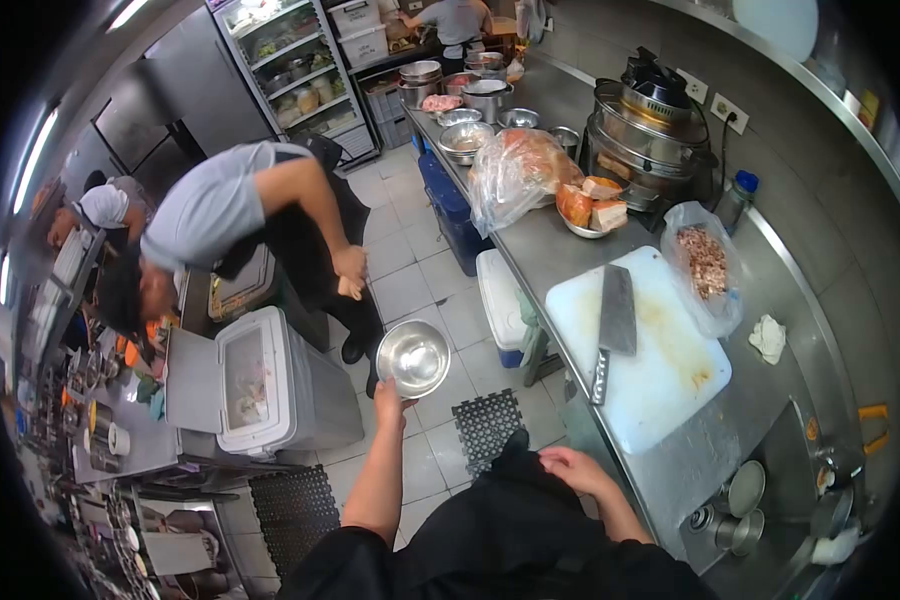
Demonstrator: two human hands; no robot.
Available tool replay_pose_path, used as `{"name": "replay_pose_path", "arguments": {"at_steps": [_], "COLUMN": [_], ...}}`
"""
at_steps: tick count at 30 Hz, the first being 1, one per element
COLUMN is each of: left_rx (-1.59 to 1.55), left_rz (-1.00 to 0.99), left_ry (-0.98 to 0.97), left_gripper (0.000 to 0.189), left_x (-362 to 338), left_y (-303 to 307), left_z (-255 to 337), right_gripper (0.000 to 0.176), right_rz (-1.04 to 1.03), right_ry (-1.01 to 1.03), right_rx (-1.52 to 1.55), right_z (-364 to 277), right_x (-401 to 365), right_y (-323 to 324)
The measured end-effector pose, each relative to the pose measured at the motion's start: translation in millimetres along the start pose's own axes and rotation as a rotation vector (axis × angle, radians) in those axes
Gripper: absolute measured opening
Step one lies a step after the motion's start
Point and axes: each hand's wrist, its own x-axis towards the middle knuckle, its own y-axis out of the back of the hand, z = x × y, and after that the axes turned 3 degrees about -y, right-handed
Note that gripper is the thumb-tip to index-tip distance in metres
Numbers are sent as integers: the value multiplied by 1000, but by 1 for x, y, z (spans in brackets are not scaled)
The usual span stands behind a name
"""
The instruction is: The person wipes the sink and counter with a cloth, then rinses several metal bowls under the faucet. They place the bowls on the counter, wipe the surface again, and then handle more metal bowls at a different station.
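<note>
My left hand grips the rim of a shiny metal bowl, held out over the floor; nothing shows inside it. Close to my black apron, my right hand hangs beside the counter edge, its fingers loosely bent and holding nothing. On the counter to my right lies a white cutting board, stained yellowish. A cleaver rests on the board, its handle towards me. Beyond the board are a bag of chopped meat and a bowl of orange-skinned meat chunks.
A co-worker bends over at the left, near an open white cooler. Other people work farther back. A plastic-wrapped lump, a steamer-like appliance and several metal bowls stand along the counter. A sink is at lower right.
</note>
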Motion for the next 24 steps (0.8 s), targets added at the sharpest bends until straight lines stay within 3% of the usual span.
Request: {"name": "replay_pose_path", "arguments": {"at_steps": [2,7,10,17,24], "left_rx": [3,-150,-225,-266,-102], "left_rz": [-52,-204,-262,-422,-673], "left_ry": [33,10,-22,-211,-182], "left_gripper": [31,31,31,29,26], "left_x": [21,67,104,206,275], "left_y": [-22,-94,-135,-241,-335], "left_z": [22,84,127,223,259], "right_gripper": [35,36,35,33,31], "right_rz": [-98,-254,-205,-71,231], "right_ry": [124,161,238,179,74], "right_rx": [11,81,156,348,568], "right_z": [-49,-131,-168,-210,-241], "right_x": [27,79,104,146,192], "right_y": [11,47,67,92,87]}}
